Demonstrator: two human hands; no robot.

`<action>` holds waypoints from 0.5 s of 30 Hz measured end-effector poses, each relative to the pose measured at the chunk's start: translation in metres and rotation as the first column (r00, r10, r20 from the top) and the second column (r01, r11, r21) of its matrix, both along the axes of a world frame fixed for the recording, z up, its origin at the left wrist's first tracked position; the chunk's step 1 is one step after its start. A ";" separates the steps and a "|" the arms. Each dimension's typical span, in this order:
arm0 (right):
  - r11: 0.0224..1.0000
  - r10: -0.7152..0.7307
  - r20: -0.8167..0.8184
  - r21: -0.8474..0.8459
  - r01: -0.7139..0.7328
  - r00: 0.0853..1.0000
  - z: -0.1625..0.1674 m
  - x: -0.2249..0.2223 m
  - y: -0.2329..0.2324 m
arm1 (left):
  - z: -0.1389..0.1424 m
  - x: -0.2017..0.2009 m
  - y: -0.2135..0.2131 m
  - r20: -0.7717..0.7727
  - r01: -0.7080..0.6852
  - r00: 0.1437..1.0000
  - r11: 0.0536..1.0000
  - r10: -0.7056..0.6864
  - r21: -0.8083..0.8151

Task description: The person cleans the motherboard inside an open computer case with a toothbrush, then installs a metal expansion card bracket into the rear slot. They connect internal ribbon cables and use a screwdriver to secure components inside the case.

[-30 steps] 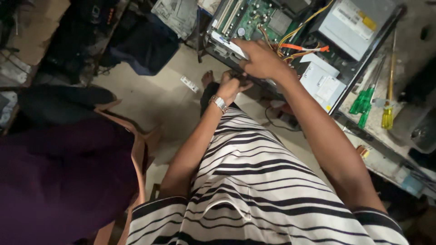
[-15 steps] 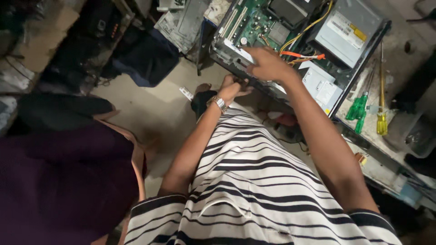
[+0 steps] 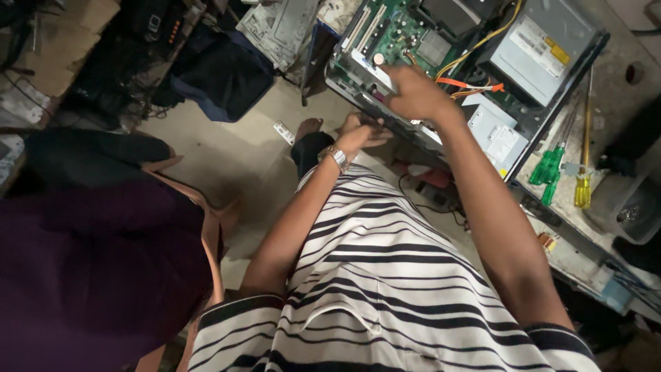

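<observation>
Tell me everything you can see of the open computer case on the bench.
The open computer case lies flat on the bench, side panel off. Inside show a green circuit board, a grey metal power box, a silver drive, and yellow and orange cables. The right hand reaches into it over the board; the left hand is at its near edge. Screwdrivers lie beside it.

Open computer case [image 3: 551, 103] crowded: yellow and orange cables [image 3: 475, 84] cross the green motherboard [image 3: 399, 34]. Bench [image 3: 613, 89] beside it carries screwdrivers [image 3: 551, 172]. Bare floor [image 3: 227, 158] lies open left of the case.
</observation>
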State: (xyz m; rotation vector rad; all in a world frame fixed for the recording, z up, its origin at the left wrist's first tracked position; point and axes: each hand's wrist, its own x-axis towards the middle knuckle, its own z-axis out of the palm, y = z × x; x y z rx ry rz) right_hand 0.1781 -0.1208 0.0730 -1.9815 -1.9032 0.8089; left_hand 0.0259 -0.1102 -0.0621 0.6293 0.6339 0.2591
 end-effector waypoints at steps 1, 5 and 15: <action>1.000 0.005 0.000 0.006 -0.005 1.000 0.001 0.002 0.000 | 0.001 -0.001 -0.001 -0.020 0.023 1.000 1.000 -0.022 0.013; 0.996 -0.021 -0.157 -0.092 0.006 0.987 0.006 0.010 -0.004 | 0.004 -0.005 -0.007 -0.034 -0.025 0.999 0.999 0.027 0.034; 0.999 -0.007 -0.122 -0.036 0.003 0.993 0.001 -0.003 -0.042 | -0.001 -0.039 -0.007 -0.170 -0.279 0.928 0.920 0.333 0.275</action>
